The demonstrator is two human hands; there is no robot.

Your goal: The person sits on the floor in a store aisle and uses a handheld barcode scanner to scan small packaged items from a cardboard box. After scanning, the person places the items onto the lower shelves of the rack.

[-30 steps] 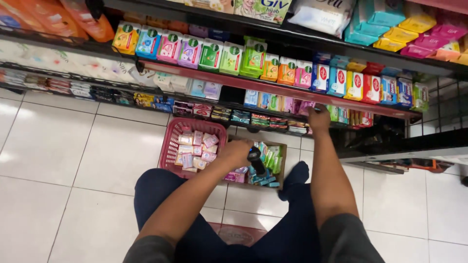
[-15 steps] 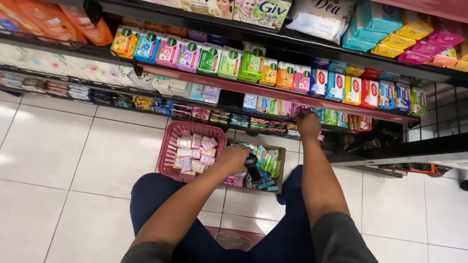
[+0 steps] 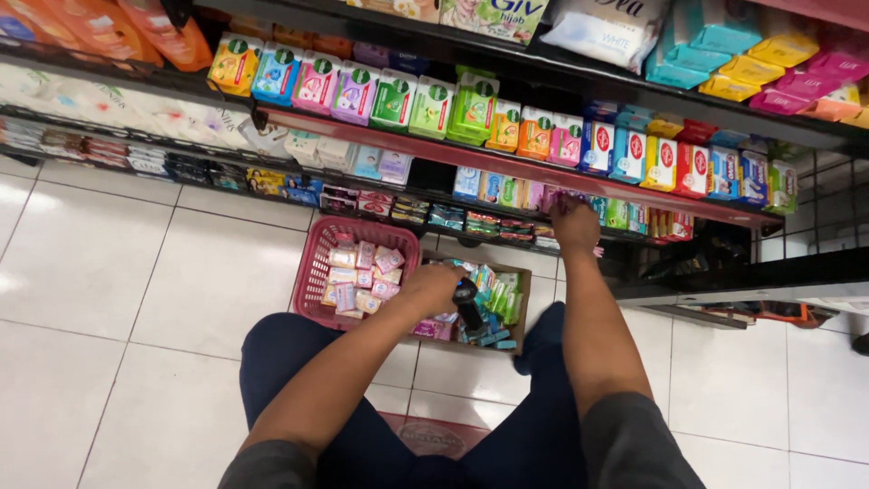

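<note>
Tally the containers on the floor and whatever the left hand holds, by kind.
Pink plastic basket: 1
Cardboard box: 1
Black handheld device, in the left hand: 1
Total: 3

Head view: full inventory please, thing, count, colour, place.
basket: one, pink, on floor, holds small pink and white packs
cardboard box: one, brown, right of basket, holds green and blue packs
shelf packs: many, mixed colours, in rows on the shelves
floor tiles: white, glossy
dark handheld object: one, black, over the box
left hand: grips the dark handheld object
right hand: at low shelf packs, grip unclear
</note>
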